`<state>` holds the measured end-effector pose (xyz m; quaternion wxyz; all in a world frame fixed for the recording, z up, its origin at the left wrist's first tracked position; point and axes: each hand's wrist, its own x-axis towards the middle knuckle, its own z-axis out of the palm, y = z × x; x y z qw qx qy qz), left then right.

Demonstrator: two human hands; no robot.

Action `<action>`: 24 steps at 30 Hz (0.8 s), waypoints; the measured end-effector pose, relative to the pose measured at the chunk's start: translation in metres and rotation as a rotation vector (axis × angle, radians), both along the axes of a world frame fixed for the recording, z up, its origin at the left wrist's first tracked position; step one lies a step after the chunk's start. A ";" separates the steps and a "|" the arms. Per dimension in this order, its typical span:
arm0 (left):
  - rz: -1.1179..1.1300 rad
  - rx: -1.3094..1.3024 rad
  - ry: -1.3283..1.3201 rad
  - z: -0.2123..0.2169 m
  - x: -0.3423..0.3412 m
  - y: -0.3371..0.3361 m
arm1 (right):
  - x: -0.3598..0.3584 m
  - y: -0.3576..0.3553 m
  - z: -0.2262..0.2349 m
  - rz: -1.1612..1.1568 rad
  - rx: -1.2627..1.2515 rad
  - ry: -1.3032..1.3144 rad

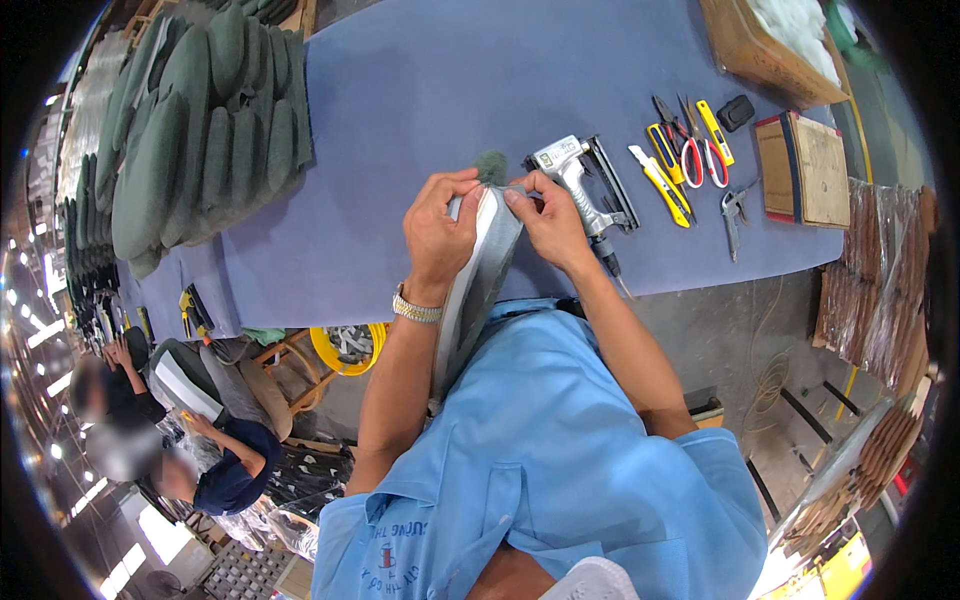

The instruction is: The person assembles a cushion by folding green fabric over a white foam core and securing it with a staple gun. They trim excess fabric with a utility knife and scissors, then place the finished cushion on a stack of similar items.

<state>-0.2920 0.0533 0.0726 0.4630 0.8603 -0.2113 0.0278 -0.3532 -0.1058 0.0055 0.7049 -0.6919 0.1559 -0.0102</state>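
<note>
A long, narrow grey padded piece (pixel 482 262) runs from my lap up to the table edge, with a green fabric tip (pixel 491 166) at its far end. My left hand (pixel 441 225) pinches the left side of that end, beside a white strip. From the right, my right hand (pixel 549 217) grips the grey cloth at the same end between thumb and bent fingers. Just beyond my right hand lies a silver staple gun (pixel 570 165) with a black magazine, its hose trailing off the near edge. What lies under my fingertips is partly hidden.
Cutters (pixel 660 185), pliers (pixel 668 122) and red-handled scissors (pixel 716 163) lie right on the blue table (pixel 400 90), near an air blow gun (pixel 734 218) and cardboard box (pixel 800 170). Green padded pieces (pixel 215 130) pile up left. Two people work lower left, near a yellow-rimmed container (pixel 317 352).
</note>
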 end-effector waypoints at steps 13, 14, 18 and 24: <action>-0.044 0.090 -0.124 -0.001 -0.004 -0.001 | -0.003 0.003 0.041 -0.032 -0.310 -0.101; -0.055 0.074 -0.127 -0.004 -0.004 0.000 | -0.003 0.003 0.040 -0.036 -0.293 -0.091; -0.051 0.017 -0.091 -0.007 -0.002 0.002 | -0.008 -0.003 0.043 -0.038 -0.169 -0.071; -0.056 0.032 -0.064 -0.003 -0.002 0.003 | -0.015 -0.097 -0.013 -0.345 -0.647 0.022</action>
